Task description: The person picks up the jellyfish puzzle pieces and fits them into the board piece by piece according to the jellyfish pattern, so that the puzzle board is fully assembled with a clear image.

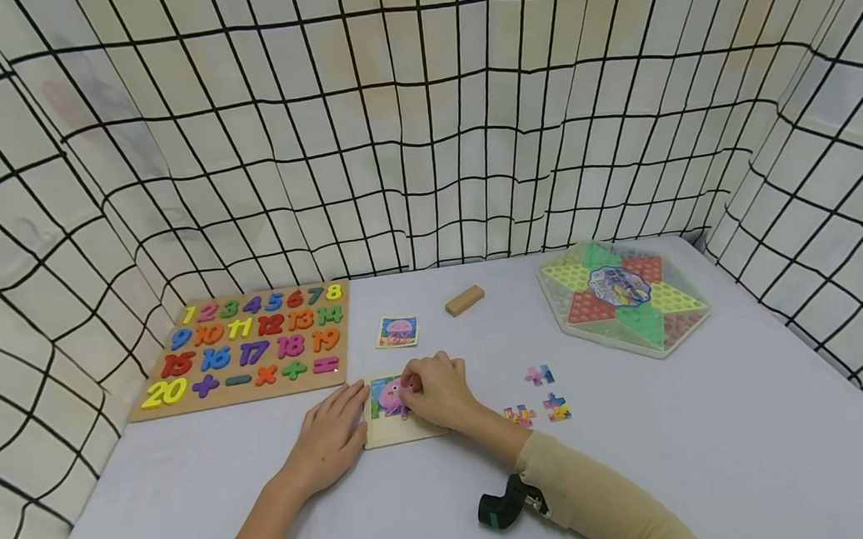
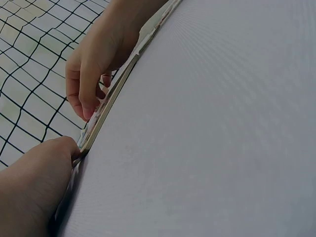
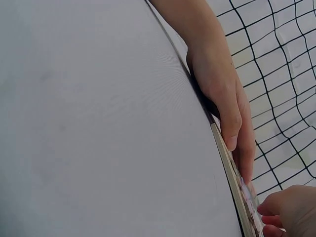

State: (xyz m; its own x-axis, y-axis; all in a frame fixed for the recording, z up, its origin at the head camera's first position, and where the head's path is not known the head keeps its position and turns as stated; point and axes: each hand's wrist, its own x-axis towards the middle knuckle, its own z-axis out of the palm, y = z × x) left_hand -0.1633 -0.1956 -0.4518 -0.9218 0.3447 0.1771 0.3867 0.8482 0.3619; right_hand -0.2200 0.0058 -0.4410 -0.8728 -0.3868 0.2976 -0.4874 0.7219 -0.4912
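Observation:
A small wooden jigsaw board lies on the white table, its upper part filled with a pink cartoon picture and its lower part bare wood. My left hand lies flat along the board's left edge, fingers extended and touching it. Above the picture, my right hand has curled fingers and pinches a puzzle piece against the board; the hand hides most of that piece. In the left wrist view the thumb and fingers of the right hand point down at the board's surface. Loose jigsaw pieces lie to the right.
A number board with coloured numerals stands at the left. Behind the jigsaw are a small picture card and a wooden block. A hexagonal game board is at the right. Black netting encloses the table.

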